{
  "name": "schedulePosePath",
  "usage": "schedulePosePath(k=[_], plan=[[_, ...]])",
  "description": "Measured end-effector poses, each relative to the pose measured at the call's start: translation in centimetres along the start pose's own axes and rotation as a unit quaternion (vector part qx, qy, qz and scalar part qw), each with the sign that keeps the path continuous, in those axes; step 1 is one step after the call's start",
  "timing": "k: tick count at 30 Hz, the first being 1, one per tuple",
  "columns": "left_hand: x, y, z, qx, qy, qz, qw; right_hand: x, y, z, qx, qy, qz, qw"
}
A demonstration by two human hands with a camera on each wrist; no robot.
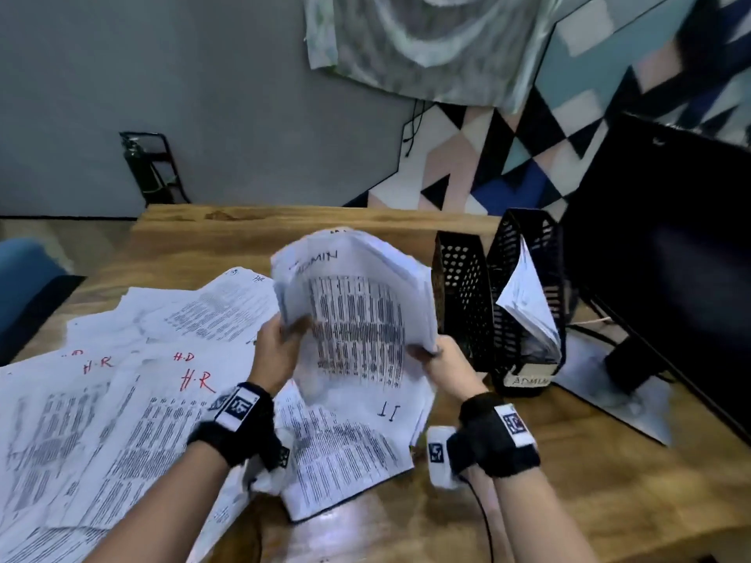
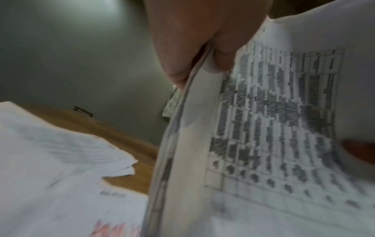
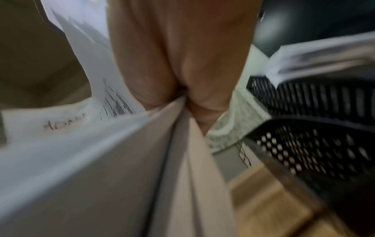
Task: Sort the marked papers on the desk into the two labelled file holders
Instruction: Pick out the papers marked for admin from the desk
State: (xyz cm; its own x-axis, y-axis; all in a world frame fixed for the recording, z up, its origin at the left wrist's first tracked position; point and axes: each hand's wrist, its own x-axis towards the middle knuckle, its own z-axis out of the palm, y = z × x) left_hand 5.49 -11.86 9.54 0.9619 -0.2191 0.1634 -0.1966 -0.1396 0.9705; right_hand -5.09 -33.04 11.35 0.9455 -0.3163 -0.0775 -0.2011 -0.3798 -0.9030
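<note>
Both hands hold up a bent stack of printed papers marked ADMIN (image 1: 357, 302) above the desk. My left hand (image 1: 280, 343) grips its left edge, with the thumb on the front sheet (image 2: 223, 56). On the lower right corner my right hand (image 1: 437, 355) pinches the stack (image 3: 121, 160). Two black perforated file holders stand just to the right: the nearer one (image 1: 461, 302) looks empty, and the one labelled ADMIN (image 1: 528, 379) has papers (image 1: 528, 302) leaning in it. Sheets marked H.R in red (image 1: 195, 379) and one marked IT (image 1: 388, 410) lie on the desk.
A dark monitor (image 1: 666, 253) on a stand fills the right side, behind the holders. Loose printed sheets (image 1: 81, 420) cover the left half of the wooden desk (image 1: 569, 481). A blue chair (image 1: 24, 286) is at the far left edge.
</note>
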Motion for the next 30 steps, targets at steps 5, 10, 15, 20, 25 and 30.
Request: schedulePosePath(k=[5,10,15,20,25,30], plan=[[2.8,3.6,7.3,0.015,-0.006,0.057,0.998,-1.8,-2.4,-10.8,0.072,0.202,-0.045,0.976],[2.1,6.7,17.5,0.056,-0.160,0.014,0.985,-0.8,-0.8,-19.3,0.068,0.339,-0.031,0.938],[2.7,7.3,26.4,0.097,-0.190,-0.071,0.974,-0.1,0.6,-24.9,-0.055,0.409,-0.009,0.911],[3.1,8.5,31.1,0.069,-0.158,-0.153,0.973,0.0,0.3,-27.9,-0.097,0.438,-0.051,0.892],[3.2,8.9,33.5,0.063,-0.141,-0.161,0.975,0.7,0.1,-29.2,-0.099,0.466,-0.090,0.874],[3.9,7.9,33.7,0.091,-0.162,-0.117,0.976,1.3,-0.5,-29.1,-0.076,0.518,-0.128,0.843]])
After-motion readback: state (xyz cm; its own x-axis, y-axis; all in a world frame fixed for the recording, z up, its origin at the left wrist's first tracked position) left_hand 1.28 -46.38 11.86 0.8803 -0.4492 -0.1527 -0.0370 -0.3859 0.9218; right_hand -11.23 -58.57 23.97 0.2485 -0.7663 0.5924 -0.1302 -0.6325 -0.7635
